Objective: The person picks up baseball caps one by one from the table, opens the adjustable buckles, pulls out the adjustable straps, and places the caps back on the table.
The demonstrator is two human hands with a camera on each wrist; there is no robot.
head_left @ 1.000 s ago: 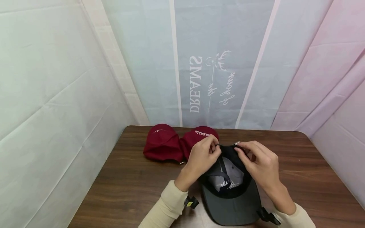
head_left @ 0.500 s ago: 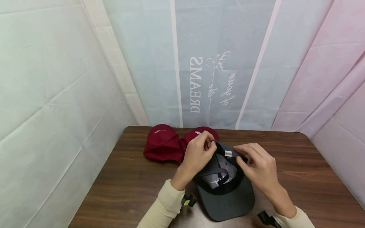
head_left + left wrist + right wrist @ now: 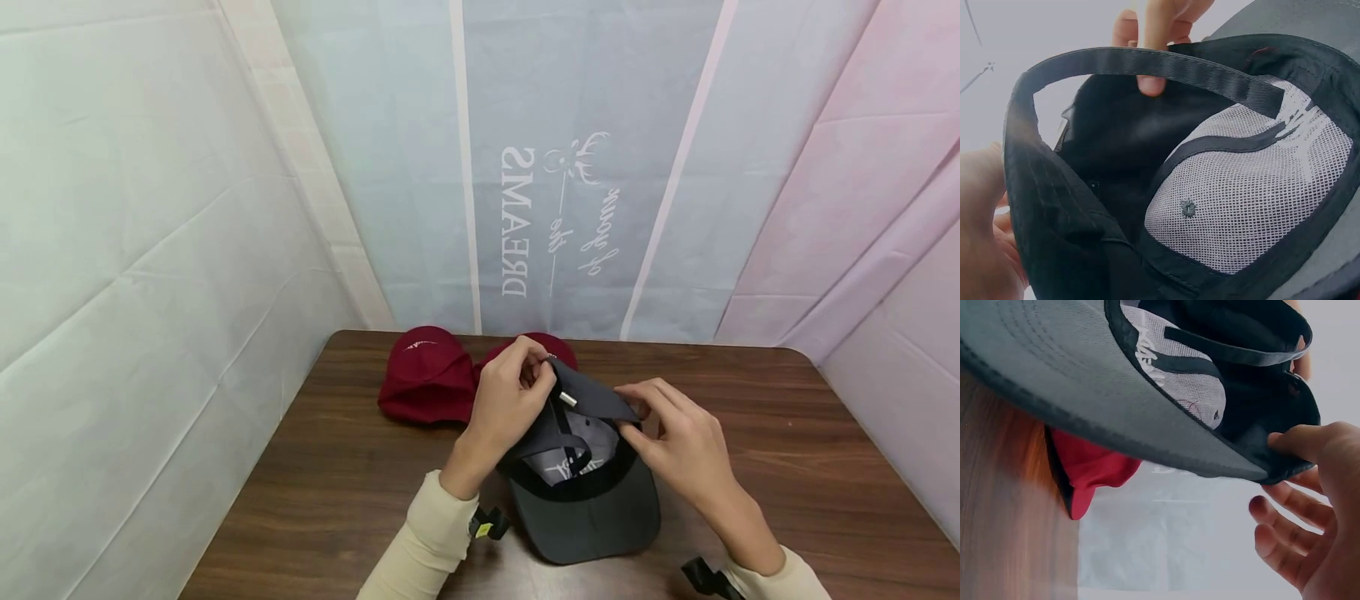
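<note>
A dark grey baseball cap [image 3: 592, 521] is held with its inside facing up and its brim toward the person. My left hand [image 3: 504, 408] pinches the cap's back edge near the strap. My right hand [image 3: 678, 446] grips the right side of the rim; in the right wrist view its thumb lies inside the cap and its fingers are beneath. A small metal buckle [image 3: 567, 399] shows beside the left fingertips. In the left wrist view the black strap [image 3: 1147, 62] arches across the opening, its end loose over the white mesh lining [image 3: 1247, 194].
Two dark red caps [image 3: 427, 379] lie side by side at the back left of the brown wooden table [image 3: 315, 492]; my left hand partly covers one. Behind the table hangs a pale cloth with lettering [image 3: 517, 221]. Black wrist cameras [image 3: 489, 524] are worn on both sleeves.
The grey cap has shifted left and away from the person, and its back edge now slants down to the right. The left hand moved left and up with it; the right hand moved slightly.
</note>
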